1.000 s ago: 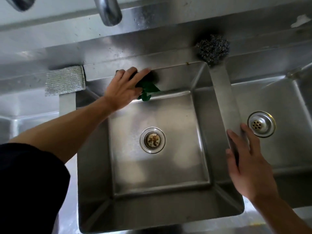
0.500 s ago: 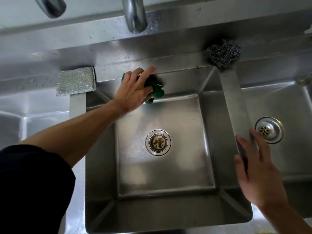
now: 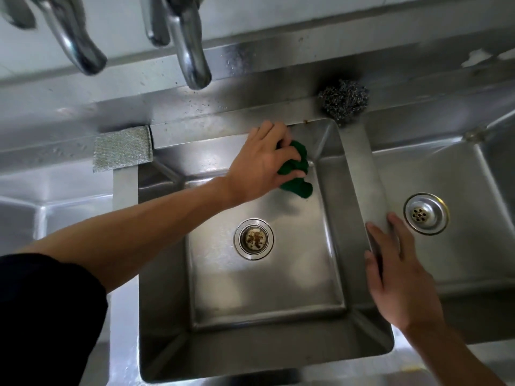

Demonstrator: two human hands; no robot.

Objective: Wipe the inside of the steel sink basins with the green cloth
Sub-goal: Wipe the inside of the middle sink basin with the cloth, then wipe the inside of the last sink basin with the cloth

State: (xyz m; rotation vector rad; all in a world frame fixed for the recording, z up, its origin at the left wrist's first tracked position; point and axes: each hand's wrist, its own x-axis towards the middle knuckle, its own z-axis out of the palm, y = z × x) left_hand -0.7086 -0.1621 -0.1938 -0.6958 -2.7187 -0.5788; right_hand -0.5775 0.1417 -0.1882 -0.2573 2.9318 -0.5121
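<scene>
Left hand: reaches across the middle basin, fingers and thumb curled round the bunched green cloth.
Green cloth: crumpled under the left hand, low on the back wall of the middle basin where the wall meets the floor, near the far right corner.
Right hand: fingers spread and straight, lying flat on the divider ledge between the middle basin and the right basin; it holds nothing.
Middle drain: round strainer in the basin floor, with brown specks in it, well apart from the cloth.
Right drain: domed strainer, just beyond the right hand's fingertips.
Steel wool scourer: sits on the back ledge at the head of the divider.
Silver scouring pad: lies on the back ledge at the middle basin's far left corner.
Taps: two spouts hang above the back ledge, blurred.
Sleeve: dark, on the left upper arm.
</scene>
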